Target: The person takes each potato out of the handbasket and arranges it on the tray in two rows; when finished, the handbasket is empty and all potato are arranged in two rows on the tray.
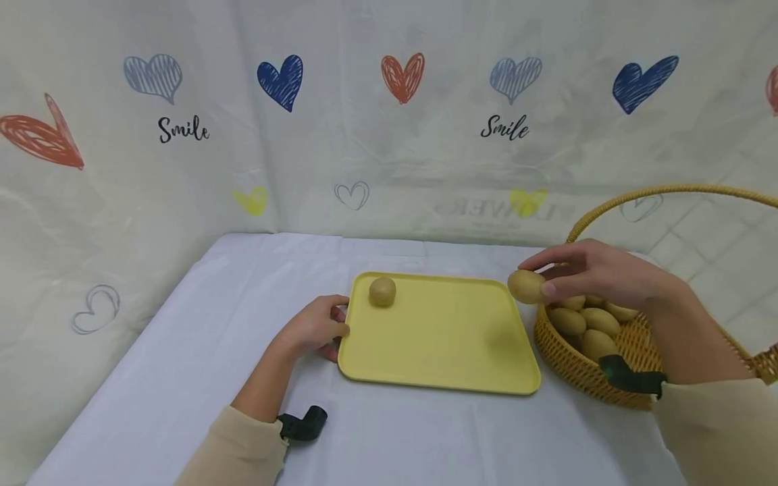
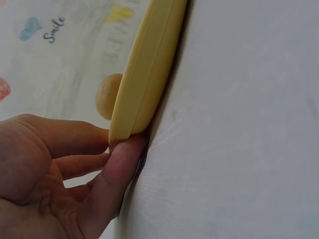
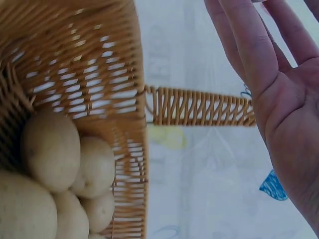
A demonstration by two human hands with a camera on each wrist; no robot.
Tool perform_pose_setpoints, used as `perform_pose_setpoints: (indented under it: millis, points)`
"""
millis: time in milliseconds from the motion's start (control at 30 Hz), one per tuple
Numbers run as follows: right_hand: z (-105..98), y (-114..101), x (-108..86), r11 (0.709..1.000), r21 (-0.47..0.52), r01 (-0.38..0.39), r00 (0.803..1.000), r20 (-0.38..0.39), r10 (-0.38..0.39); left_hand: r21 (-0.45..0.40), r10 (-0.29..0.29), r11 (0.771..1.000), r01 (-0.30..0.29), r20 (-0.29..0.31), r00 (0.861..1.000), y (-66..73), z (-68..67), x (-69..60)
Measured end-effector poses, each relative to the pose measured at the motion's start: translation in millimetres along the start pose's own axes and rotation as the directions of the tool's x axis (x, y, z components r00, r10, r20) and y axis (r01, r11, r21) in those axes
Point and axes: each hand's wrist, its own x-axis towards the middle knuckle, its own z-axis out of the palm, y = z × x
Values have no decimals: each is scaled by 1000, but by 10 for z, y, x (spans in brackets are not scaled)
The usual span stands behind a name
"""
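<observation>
My right hand (image 1: 598, 275) holds a potato (image 1: 525, 287) between thumb and fingers, above the right edge of a yellow tray (image 1: 450, 337). That potato is out of sight in the right wrist view, where only the palm and part of the fingers (image 3: 249, 45) appear. On the tray's left side, my left hand (image 1: 317, 327) pinches the rim, as the left wrist view shows with thumb and fingers at the tray edge (image 2: 142, 94). A second potato (image 1: 382, 291) lies on the tray near its far left corner.
Right of the tray stands a wicker basket (image 1: 562, 361) with a tall arched handle (image 1: 668, 190). Several potatoes (image 3: 50, 149) are piled inside it. A white cloth (image 1: 389, 432) covers the table, and a backdrop with printed hearts (image 1: 365, 148) hangs behind.
</observation>
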Motion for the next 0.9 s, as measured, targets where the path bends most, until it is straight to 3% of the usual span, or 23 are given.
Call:
perform_pose_setpoints:
  millis: [267,533,700,900]
  points:
    - [34,-113,132,995,90,-50,999,15,49,16,7,1000,-7,11,1000,11,1,7]
    - [114,-218,349,984,174,-46,999,-21,50,15,13,1000,-13,13,1000,7,-6,3]
    - [217,-267,497,961,276,7,999,-44,5,2,17,1000,-17,16,1000,6,-3,0]
    - [338,-315,678,947,320,42,998,-55,-25,-11,14,1000,-14,12,1000,0,-3,11]
